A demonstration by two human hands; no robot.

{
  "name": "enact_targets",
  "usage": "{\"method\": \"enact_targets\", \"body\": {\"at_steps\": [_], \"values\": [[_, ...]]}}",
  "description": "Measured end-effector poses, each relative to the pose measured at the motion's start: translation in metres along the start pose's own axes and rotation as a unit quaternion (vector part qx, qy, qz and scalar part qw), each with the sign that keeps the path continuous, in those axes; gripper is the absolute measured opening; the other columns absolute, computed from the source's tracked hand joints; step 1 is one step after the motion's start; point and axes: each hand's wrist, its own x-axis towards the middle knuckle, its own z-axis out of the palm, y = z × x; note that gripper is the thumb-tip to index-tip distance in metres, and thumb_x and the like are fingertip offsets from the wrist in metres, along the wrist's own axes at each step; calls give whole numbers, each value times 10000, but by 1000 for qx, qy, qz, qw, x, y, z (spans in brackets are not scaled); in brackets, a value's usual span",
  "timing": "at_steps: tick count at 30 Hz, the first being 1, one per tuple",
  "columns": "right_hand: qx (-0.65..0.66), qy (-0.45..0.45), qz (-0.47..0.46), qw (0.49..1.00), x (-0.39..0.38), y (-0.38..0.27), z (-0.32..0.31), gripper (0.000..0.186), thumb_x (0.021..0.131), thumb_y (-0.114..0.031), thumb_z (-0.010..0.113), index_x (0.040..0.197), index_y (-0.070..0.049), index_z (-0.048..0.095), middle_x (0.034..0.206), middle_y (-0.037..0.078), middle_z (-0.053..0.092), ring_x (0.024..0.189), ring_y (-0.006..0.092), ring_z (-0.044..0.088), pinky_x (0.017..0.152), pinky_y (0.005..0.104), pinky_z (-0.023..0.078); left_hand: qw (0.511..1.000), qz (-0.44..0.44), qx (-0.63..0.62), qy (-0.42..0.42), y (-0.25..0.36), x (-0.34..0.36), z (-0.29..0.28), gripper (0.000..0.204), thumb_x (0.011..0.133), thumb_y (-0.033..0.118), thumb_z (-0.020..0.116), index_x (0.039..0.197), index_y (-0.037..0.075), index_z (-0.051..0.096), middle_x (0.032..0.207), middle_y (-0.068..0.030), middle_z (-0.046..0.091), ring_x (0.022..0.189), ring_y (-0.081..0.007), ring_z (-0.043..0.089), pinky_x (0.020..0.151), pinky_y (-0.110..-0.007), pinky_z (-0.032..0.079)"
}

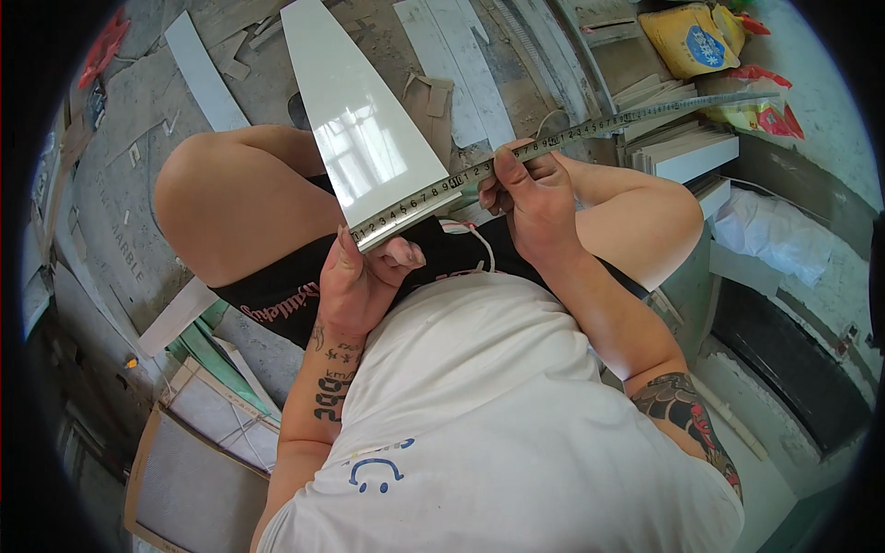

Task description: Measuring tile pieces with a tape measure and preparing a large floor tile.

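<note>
A long glossy white board lies pointing away from me, its near end above my lap. A metal measuring tape or rule runs across that end and out to the upper right. My left hand has its thumb at the left end of the measure and board, with fingers curled beneath. My right hand grips the measure just past the board's right edge, thumb on top. My crossed bare legs are on either side, below the measure on the right.
Loose white strips and cardboard scraps lie on the dusty floor. Stacked boards, a yellow sack and a red-and-white bag sit at the right. A white bundle and dark trough are beside me. Framed panels lie lower left.
</note>
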Motion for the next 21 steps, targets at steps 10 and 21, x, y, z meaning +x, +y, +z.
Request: {"method": "enact_targets", "body": {"at_steps": [10, 21], "values": [[2, -2, -7, 1000, -1, 3, -4, 224, 870, -278, 597, 863, -65, 525, 697, 44, 594, 579, 124, 553, 524, 227, 425, 1000, -5, 7, 6, 1, 1, 1, 482, 947, 413, 354, 1196, 13, 454, 890, -120, 620, 905, -248, 580, 870, -384, 441], [13, 2, -10, 1000, -2, 6, -4, 215, 866, -272, 603, 866, -70, 529, 695, 41, 593, 582, 127, 555, 528, 232, 440, 1000, -6, 17, 10, 1, 0, 1, 483, 944, 419, 358, 1207, 22, 444, 900, -120, 623, 912, -245, 584, 878, -392, 443]]}}
